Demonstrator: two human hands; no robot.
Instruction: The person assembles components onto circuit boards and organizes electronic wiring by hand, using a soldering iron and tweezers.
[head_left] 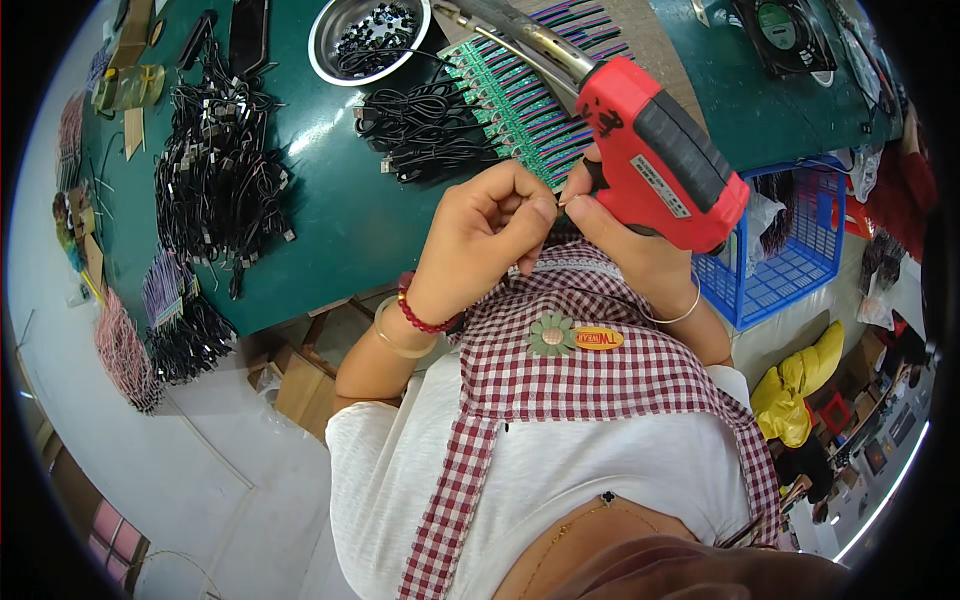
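Observation:
My left hand (490, 230) is closed, thumb and forefinger pinched together near the table's front edge. Its fingertips almost meet those of my right hand (632, 248), which grips a red soldering gun (655, 150) with a dark grey side and a metal barrel pointing to the far left. Something thin, perhaps a wire end, shows between the two hands; it is too small to make out. Just beyond my fingers lies a green circuit board panel (487, 88) with rows of dark and coloured wires. Coiled black cables (430, 130) run to its left side.
A round metal bowl (318, 50) of small black parts stands at the back. Heaped black cables (215, 170) cover the left of the green table (320, 220). Pink wire bundles (125, 345) hang at the left edge. A blue crate (800, 260) stands at the right.

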